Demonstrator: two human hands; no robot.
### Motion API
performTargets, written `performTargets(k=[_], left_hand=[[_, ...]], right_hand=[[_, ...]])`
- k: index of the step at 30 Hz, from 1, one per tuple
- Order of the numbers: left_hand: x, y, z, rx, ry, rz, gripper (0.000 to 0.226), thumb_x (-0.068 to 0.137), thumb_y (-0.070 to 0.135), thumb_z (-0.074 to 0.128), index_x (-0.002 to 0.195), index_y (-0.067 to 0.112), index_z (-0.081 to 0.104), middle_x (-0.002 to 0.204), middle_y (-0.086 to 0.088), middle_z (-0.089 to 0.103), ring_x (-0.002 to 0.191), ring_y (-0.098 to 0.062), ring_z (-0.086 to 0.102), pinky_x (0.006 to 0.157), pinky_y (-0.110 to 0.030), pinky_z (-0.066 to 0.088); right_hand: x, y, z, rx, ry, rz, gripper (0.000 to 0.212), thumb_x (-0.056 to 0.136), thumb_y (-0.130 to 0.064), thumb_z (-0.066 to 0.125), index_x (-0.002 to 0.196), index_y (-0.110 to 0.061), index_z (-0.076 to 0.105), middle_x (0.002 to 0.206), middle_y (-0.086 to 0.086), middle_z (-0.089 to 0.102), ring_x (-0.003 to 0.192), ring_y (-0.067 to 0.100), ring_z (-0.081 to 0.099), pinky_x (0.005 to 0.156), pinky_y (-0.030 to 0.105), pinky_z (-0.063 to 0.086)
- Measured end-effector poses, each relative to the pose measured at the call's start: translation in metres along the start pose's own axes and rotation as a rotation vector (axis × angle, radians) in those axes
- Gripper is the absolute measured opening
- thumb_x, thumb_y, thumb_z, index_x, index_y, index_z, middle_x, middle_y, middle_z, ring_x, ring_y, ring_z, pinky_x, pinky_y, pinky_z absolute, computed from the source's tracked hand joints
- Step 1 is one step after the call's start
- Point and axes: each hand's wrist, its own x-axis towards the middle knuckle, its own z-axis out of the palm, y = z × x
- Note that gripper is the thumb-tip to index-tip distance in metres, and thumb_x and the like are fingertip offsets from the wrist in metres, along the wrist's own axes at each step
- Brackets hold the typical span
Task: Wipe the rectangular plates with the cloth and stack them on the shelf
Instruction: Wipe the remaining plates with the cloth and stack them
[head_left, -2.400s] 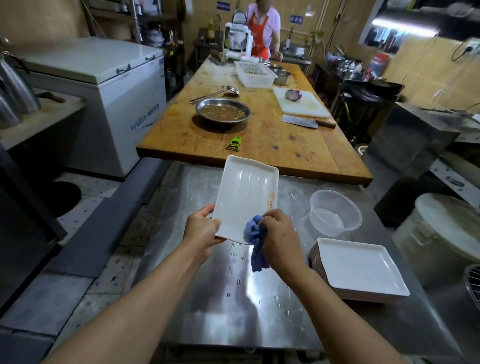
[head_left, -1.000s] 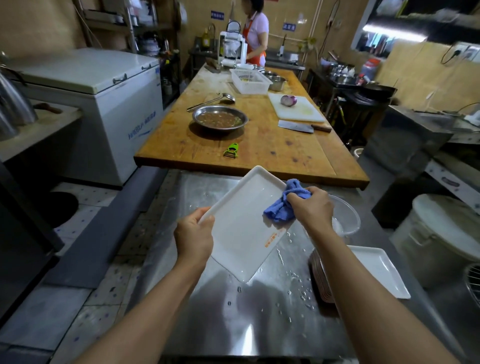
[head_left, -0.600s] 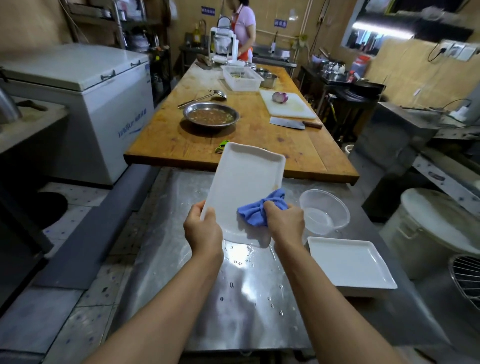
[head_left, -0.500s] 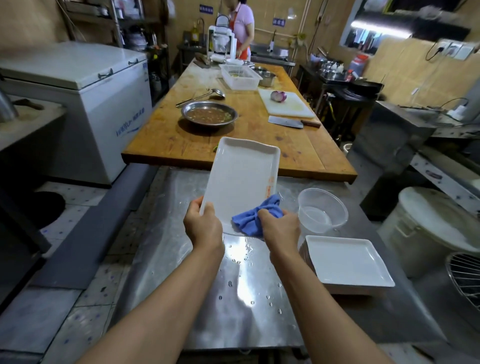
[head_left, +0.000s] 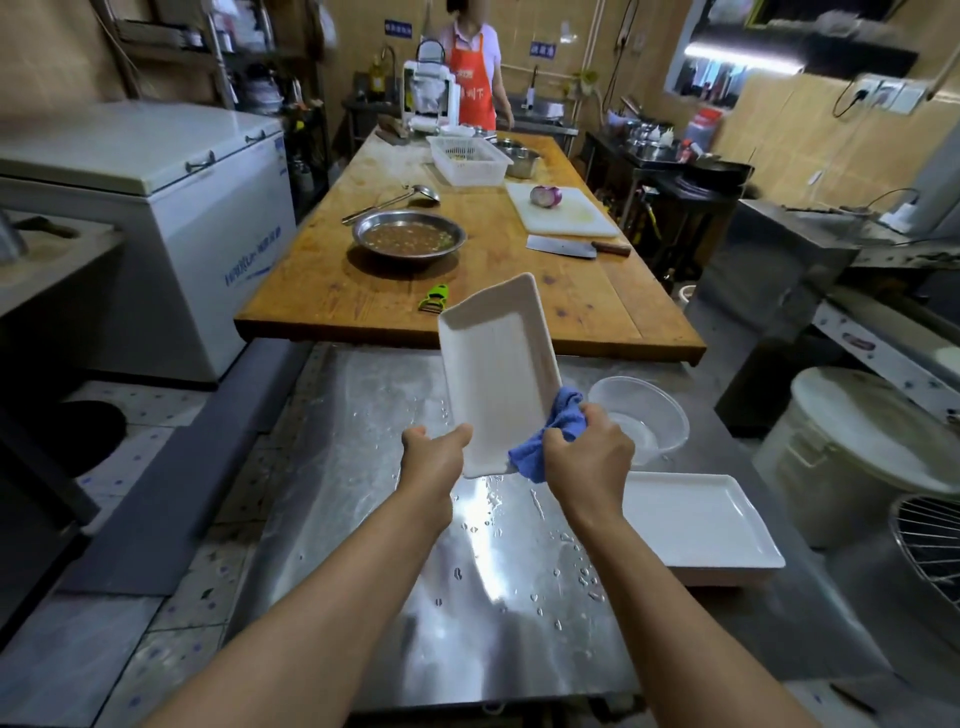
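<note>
A white rectangular ceramic plate (head_left: 496, 371) is held tilted above a wet stainless steel table (head_left: 395, 545). The left hand (head_left: 434, 457) pinches its near corner with the thumb on top. The right hand (head_left: 589, 457) clutches a crumpled blue cloth (head_left: 545, 441) against the plate's near right edge. A stack of white rectangular plates (head_left: 696, 525) sits to the right, beside a clear plastic bowl (head_left: 641, 418).

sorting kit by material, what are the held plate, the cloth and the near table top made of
Held plate: glossy white, stiff, probably melamine or glazed ceramic; cannot tell which.
Cloth: soft blue fabric that bunches into folds, maybe microfibre.
Table top: stainless steel by its look, bright reflections with water beading on it.
</note>
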Motion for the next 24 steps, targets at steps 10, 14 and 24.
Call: performTargets(k=[10,14,24], left_hand=[[-0.013,0.03,0.014,-0.226,-0.245,-0.084,0.044,0.089,0.045,0.057,0.111,0.008,0.053,0.106,-0.012,0.065,0.09,-0.028,0.065,0.085,-0.04,0.049],[-0.004,0.02,0.009,-0.329,-0.144,-0.076,0.009,0.096,0.009,0.049,0.089,0.003,0.048,0.076,-0.015,0.055,0.063,-0.024,0.059,0.054,-0.036,0.056],[0.004,-0.001,-0.017,-0.322,-0.195,0.017,0.015,0.094,0.001,0.048,0.091,0.015,0.055,0.077,-0.007,0.065,0.057,-0.015,0.064,0.057,-0.033,0.056]], right_hand=[[-0.019,0.0,-0.01,-0.363,0.181,-0.797,0.017,0.061,0.0,0.077,0.065,-0.004,0.061,0.059,0.011,0.058,0.039,0.026,0.051,0.034,0.021,0.035],[-0.024,0.01,-0.011,-0.414,0.079,-0.905,0.015,0.06,-0.002,0.076,0.068,-0.008,0.064,0.065,0.007,0.061,0.044,0.023,0.05,0.038,0.024,0.036],[-0.018,0.028,-0.015,-0.065,-0.438,-0.524,0.033,0.086,-0.002,0.057,0.118,-0.011,0.061,0.129,0.01,0.037,0.111,0.019,0.048,0.091,0.014,0.033]])
